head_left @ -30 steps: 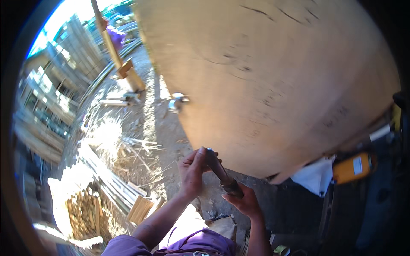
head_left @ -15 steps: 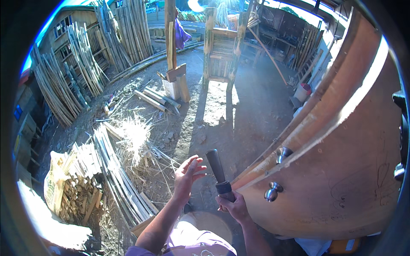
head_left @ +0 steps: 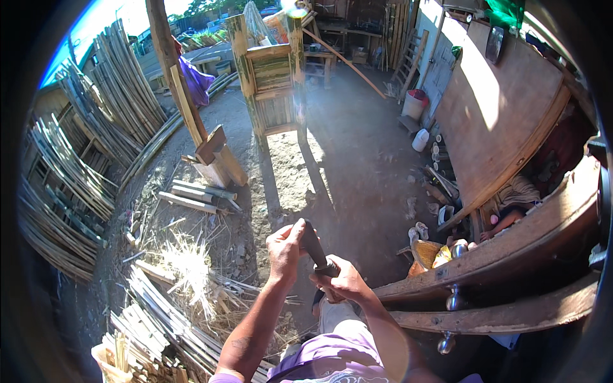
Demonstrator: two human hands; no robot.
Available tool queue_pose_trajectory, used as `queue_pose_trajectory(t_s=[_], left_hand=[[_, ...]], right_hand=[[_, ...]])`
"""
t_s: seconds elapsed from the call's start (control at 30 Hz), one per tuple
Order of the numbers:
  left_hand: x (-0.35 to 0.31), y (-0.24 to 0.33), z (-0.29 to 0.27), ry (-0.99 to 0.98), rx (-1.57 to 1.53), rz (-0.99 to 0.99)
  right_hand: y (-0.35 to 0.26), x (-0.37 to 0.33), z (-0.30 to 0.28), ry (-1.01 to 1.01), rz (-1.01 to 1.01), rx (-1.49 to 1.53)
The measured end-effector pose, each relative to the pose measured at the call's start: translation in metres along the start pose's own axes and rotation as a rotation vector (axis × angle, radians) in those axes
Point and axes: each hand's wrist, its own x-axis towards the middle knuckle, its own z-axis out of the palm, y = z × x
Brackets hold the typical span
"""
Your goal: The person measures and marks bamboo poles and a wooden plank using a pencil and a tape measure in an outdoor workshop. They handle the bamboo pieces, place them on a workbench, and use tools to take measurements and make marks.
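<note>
My right hand [head_left: 345, 279] is wrapped round the dark handle of a broad-bladed knife [head_left: 312, 244], which tilts up and to the left in front of my body. The blade looks nearly black and widens toward its end. Against the blade's upper end, my left hand [head_left: 286, 247] is closed, thumb and fingertips pinching it. How far those fingers reach round the far side is hidden. Below both hands are my lap and purple shirt [head_left: 332, 351].
Split bamboo strips [head_left: 172, 319] and pale shavings [head_left: 191, 274] lie to my left. Wooden door edges with a round knob [head_left: 454, 299] rise close on my right. Behind them, another person's bare limb [head_left: 507, 223] partly shows. A bamboo-framed piece [head_left: 271, 76] stands ahead.
My left hand has come from open beside the knife to closed on its blade. The view has swung right, so the door panel now appears nearly edge-on.
</note>
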Motion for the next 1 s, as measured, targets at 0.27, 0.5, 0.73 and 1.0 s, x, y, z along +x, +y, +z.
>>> queue_pose_trajectory(t_s=[0.27, 0.5, 0.73, 1.0], left_hand=[[0.261, 0.037, 0.005, 0.181, 0.114, 0.125], [0.463, 0.106, 0.042, 0.227, 0.017, 0.127], [0.666, 0.077, 0.129, -0.186, -0.104, -0.086], [0.922, 0.067, 0.291, -0.425, 0.167, -0.213]], right_hand=[[-0.053, 0.258, -0.067, 0.012, 0.067, -0.181], [-0.148, 0.433, -0.173, -0.076, 0.047, -0.083], [-0.165, 0.598, -0.285, 0.069, 0.037, -0.092], [-0.209, 0.810, -0.451, 0.358, 0.217, -0.081]])
